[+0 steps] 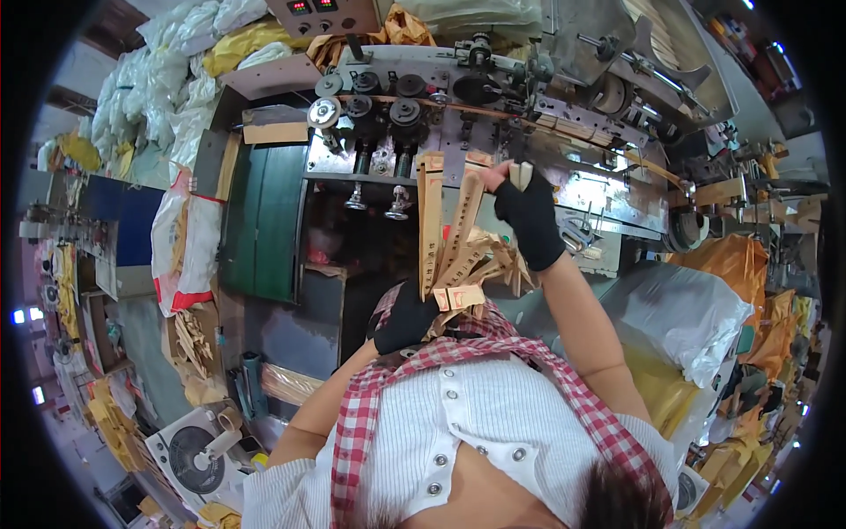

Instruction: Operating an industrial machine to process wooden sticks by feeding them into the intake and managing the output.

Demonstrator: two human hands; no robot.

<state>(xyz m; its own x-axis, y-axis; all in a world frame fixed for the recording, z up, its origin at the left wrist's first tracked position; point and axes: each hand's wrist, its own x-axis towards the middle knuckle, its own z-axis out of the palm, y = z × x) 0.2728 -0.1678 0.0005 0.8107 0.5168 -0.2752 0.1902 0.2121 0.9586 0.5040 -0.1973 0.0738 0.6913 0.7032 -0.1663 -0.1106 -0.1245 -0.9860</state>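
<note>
Several long, narrow brown paper strips point(430, 229) with dark printing fan out between a worker's two gloved hands, just in front of a workshop machine point(414, 132). The left hand point(410, 317), in a black glove, is wrapped around the lower end of the bunch, close to the worker's waist; its fingers are largely hidden, but strip ends with reddish marks poke out beside it. One strip stands nearly upright, a second leans toward the right hand point(527, 212), and others spread in a loose fan below that hand. The right hand, in a black glove with bare fingertips, has its fingers curled at the top of the leaning strip; whether they pinch it or merely touch it cannot be told.

Round metal rollers point(404, 113) line the machine's left portion, and a control box point(324, 16) with red displays sits above. A green panel point(261, 212) stands to the left, beside a white bag point(188, 238) with red trim. Farther down on that side is a white fan point(197, 458). A large grey plastic bag point(674, 309) lies at right, near orange wrapping point(727, 264). The worker wears a white buttoned shirt point(493, 406) beneath red-and-white checked straps point(355, 432).
</note>
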